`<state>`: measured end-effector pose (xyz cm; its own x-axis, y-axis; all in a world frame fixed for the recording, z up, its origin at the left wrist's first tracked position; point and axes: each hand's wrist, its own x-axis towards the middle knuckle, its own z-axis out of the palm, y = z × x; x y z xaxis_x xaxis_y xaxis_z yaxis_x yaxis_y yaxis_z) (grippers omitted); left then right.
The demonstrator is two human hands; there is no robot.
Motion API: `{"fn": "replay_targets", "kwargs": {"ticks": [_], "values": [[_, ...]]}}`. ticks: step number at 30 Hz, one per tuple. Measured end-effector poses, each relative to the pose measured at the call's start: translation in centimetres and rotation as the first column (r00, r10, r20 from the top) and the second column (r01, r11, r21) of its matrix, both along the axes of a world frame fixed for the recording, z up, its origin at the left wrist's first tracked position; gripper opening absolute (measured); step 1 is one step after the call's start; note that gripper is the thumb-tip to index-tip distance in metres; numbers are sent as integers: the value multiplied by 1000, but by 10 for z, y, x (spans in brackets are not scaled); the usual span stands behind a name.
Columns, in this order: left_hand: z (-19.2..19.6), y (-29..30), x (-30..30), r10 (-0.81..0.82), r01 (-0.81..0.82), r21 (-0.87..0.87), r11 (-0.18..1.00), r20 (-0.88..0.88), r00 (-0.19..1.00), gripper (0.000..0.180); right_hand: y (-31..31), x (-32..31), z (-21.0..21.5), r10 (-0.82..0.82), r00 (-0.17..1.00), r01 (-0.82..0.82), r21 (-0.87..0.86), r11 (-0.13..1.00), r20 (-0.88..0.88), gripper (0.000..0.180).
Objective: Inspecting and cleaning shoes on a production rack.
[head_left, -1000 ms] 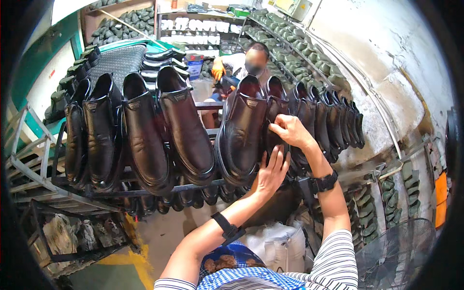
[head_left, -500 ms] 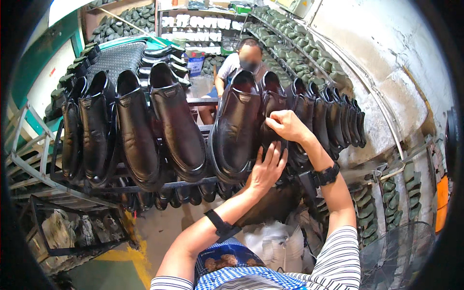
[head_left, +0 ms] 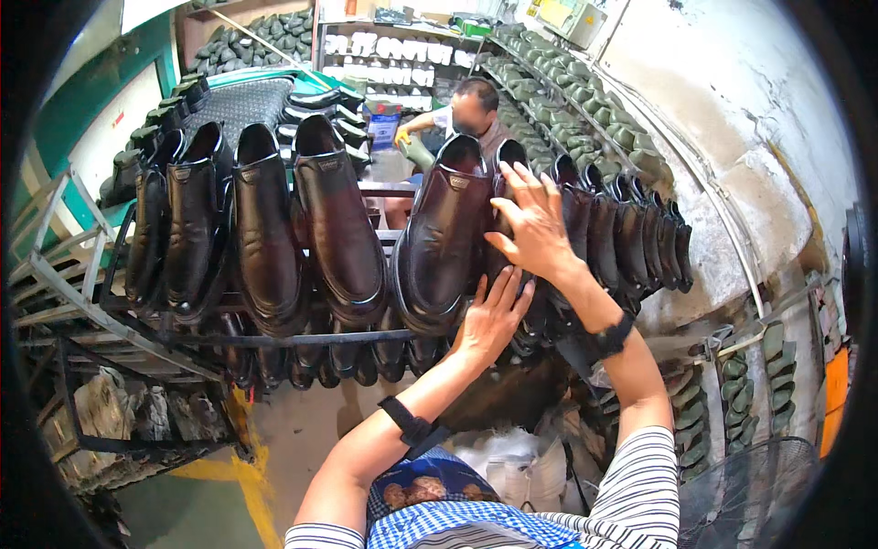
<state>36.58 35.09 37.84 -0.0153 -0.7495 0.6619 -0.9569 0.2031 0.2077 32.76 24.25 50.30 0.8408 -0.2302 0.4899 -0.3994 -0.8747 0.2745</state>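
Note:
A long row of black slip-on shoes stands heel-up on a rack, toes pointing down toward me. My right hand point(head_left: 532, 224) is open, fingers spread over the upper of one black slip-on shoe point(head_left: 509, 152), much of which the hand hides. Lower down, my left hand point(head_left: 494, 316) lies with fingers stretched out at the toe end of that same shoe. Just left of my hands stands another black shoe point(head_left: 444, 238) with a small tag at its top edge, and a further one point(head_left: 340, 233) follows after a gap.
Below the top row, a dark metal rack bar point(head_left: 311, 339) runs above more shoes. A person point(head_left: 476, 114) sits behind the rack with an olive, foot-shaped piece point(head_left: 418, 154) in hand. Green shelves point(head_left: 585, 101) slope along the right wall. A mesh guard point(head_left: 754, 494) stands at lower right.
My right hand has gone from curled fingers to spread ones on the shoe. My left hand stays nearly in place. The seated person's gloved hand has come up with the olive piece.

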Motion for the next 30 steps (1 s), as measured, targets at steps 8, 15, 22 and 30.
{"fn": "replay_targets", "kwargs": {"ticks": [8,15,22,30], "values": [[2,3,-1,-36,36,-6,999,-41,999,73,-21,30,-22,-213,965,181,-201,963,-153,16],[3,4,-1,-3,2,-32,999,-29,1000,70,-26,28,-11,-128,989,127,-21,992,-80,20],[7,6,-5,6,-7,-12,1000,-31,1000,66,-54,30,-4,-203,890,276,-128,952,408,18],[47,61,37,44,-60,-183,981,-90,995,66,-7,5,-10,-254,923,40,583,811,290,22]]}}
